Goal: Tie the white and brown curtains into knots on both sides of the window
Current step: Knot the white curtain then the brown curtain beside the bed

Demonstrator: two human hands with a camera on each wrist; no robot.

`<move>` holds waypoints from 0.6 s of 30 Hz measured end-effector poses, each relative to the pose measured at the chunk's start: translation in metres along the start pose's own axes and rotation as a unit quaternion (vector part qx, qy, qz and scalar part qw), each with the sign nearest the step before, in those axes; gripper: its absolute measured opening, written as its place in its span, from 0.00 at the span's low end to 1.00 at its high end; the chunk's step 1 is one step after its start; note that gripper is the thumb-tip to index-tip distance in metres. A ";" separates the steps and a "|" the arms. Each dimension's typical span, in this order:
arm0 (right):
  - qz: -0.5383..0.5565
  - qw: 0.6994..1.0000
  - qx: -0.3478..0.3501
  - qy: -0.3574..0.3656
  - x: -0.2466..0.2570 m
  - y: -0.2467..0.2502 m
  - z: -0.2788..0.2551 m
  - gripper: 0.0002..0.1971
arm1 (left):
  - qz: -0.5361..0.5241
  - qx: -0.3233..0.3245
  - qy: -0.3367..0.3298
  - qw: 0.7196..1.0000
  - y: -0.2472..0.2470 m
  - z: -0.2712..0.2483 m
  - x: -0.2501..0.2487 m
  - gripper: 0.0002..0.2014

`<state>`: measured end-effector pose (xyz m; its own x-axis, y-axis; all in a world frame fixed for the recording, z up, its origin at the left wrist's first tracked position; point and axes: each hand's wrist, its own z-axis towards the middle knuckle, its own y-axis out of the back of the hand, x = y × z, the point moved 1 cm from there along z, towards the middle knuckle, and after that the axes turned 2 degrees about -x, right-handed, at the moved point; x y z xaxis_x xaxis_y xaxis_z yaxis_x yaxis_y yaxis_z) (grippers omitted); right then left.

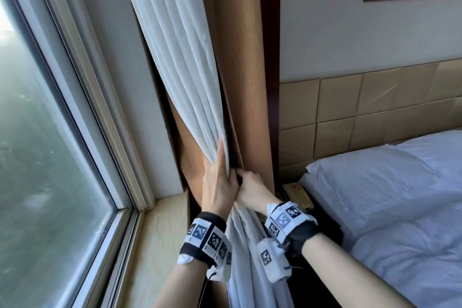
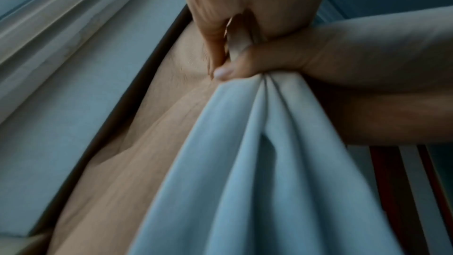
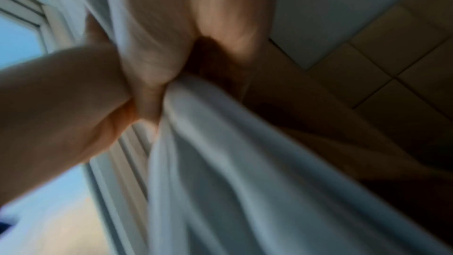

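Head view: the left hand (image 1: 220,182) grips the pleated white curtain (image 1: 180,57), fingers closed around its gathered folds. The right hand (image 1: 252,188), curled, clutches the ribbed brown curtain (image 1: 246,70) just beside it.

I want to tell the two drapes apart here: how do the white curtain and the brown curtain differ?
The white curtain is thin with many narrow folds; the brown curtain looks thicker, with broad smooth folds. The white one slants in from the window side, while the brown one hangs straighter beside the wall. The left hand holds the white one; the right hand is at the brown one. Both are gathered at the hands.
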<state>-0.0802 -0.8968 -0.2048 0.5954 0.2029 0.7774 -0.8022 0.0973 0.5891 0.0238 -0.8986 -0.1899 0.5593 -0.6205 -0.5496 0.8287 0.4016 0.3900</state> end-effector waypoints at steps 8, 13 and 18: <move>0.134 0.986 0.101 -0.012 -0.023 0.022 0.008 0.27 | 0.021 0.015 -0.055 0.998 0.018 -0.008 0.022 0.50; 0.091 0.995 0.002 0.038 -0.033 0.010 0.007 0.24 | 0.094 0.004 -0.011 0.996 0.006 -0.002 0.024 0.21; 0.039 0.998 -0.021 0.040 -0.044 0.000 -0.004 0.24 | 0.074 0.006 0.097 0.993 -0.002 0.007 0.014 0.13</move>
<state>-0.1068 -0.9021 -0.2393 0.5274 0.2875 0.7995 -0.8479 0.1187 0.5166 0.0298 -0.9127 -0.1936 0.6689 -0.4141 -0.6173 0.7379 0.4698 0.4845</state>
